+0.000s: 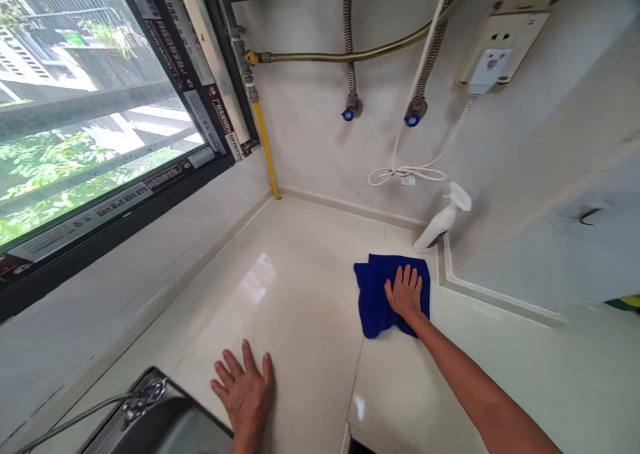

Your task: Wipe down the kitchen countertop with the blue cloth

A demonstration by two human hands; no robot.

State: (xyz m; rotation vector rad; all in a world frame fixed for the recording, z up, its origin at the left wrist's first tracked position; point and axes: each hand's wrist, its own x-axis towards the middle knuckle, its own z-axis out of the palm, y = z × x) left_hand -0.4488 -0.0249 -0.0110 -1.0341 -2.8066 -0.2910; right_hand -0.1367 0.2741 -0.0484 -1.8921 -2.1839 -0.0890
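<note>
My right hand (406,291) lies flat with fingers spread on a dark blue cloth (373,301), pressing it against the pale, glossy tiled surface (310,274). The cloth is spread out, with uneven edges. Behind it, near the wall corner, stands a white spray bottle (438,227). My left hand (245,389) rests palm down on the tiles with its fingers apart and nothing in it. It is just right of a metal sink (185,427), seen only in part.
A window (100,107) is on the left. A yellow pipe (266,149) runs down the corner. Along the back wall are flexible hoses, two blue-handled valves (349,115), a coiled white cord (407,173) and a socket with a plug (490,71). A dark opening (361,447) shows at the bottom.
</note>
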